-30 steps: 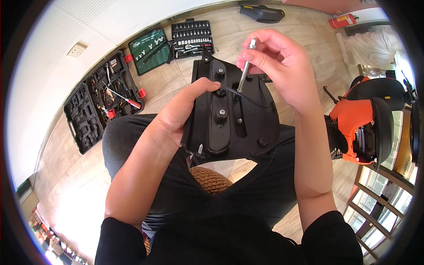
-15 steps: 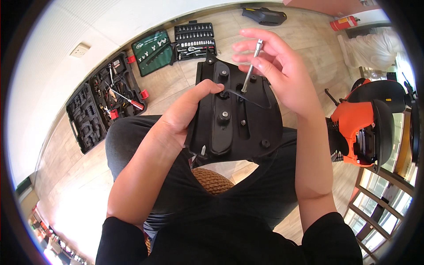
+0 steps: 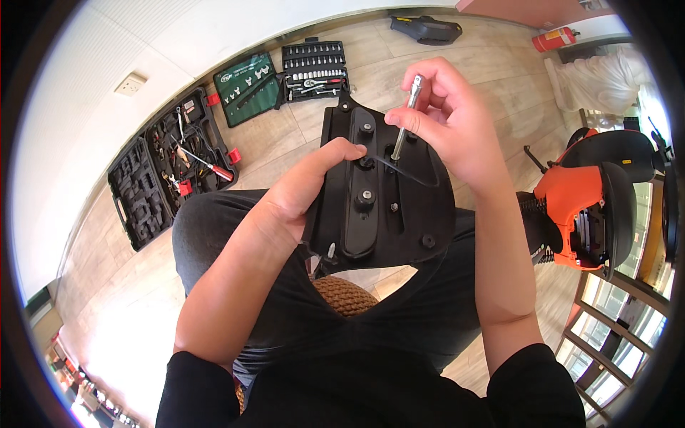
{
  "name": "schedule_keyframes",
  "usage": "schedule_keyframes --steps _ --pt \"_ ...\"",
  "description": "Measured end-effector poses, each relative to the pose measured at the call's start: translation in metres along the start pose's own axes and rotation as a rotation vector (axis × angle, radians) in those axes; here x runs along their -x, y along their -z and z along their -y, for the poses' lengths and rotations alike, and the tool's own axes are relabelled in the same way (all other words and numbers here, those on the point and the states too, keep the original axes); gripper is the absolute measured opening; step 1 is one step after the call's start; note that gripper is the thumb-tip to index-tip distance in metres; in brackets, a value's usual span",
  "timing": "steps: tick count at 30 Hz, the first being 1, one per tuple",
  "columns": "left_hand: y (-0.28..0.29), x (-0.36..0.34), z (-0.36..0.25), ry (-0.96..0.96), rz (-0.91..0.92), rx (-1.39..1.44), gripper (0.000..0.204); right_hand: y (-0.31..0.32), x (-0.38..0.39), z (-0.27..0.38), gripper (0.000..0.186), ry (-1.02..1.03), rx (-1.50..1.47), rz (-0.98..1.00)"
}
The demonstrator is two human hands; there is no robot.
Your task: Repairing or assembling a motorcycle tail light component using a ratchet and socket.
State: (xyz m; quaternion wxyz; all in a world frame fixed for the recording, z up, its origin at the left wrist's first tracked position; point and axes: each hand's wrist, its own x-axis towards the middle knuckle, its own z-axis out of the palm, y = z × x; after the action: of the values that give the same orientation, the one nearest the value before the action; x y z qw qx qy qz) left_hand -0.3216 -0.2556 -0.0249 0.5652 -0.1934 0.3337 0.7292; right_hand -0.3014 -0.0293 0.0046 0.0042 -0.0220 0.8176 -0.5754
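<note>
A black plastic housing panel with bolts and a thin black cable rests over my thighs. My left hand grips its left side, thumb laid on the raised strip near the cable's end; its other fingers are hidden underneath. A silver socket extension bar stands tilted in the panel's slot, its lower end on a fastener. Curled around the bar's upper part, my right hand has its thumb against the shaft. Near the panel's lower left corner, a small pointed metal tip sticks up.
Ahead on the wood-look floor lie an open socket set, a green wrench pouch and a black toolbox with loose tools. A black case-like object and a red fire extinguisher are farther off. At right stands an orange-and-black machine.
My right hand's spread fingers have closed in around the extension bar. The panel has shifted slightly toward me; my left hand keeps its hold.
</note>
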Motion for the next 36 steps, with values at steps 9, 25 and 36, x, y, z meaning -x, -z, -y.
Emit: schedule_keyframes --steps 9,25,36 --pt "0.006 -0.006 0.005 0.023 0.012 -0.004 0.036 -0.011 0.005 0.001 0.051 -0.002 -0.242 0.021" --pt "-0.003 0.000 0.007 0.042 0.060 0.047 0.036 -0.008 0.006 0.004 0.061 -0.074 -0.077 -0.032" --pt "0.003 -0.015 0.023 0.069 0.102 0.126 0.038 0.000 0.024 0.011 0.043 -0.146 -0.207 0.026"
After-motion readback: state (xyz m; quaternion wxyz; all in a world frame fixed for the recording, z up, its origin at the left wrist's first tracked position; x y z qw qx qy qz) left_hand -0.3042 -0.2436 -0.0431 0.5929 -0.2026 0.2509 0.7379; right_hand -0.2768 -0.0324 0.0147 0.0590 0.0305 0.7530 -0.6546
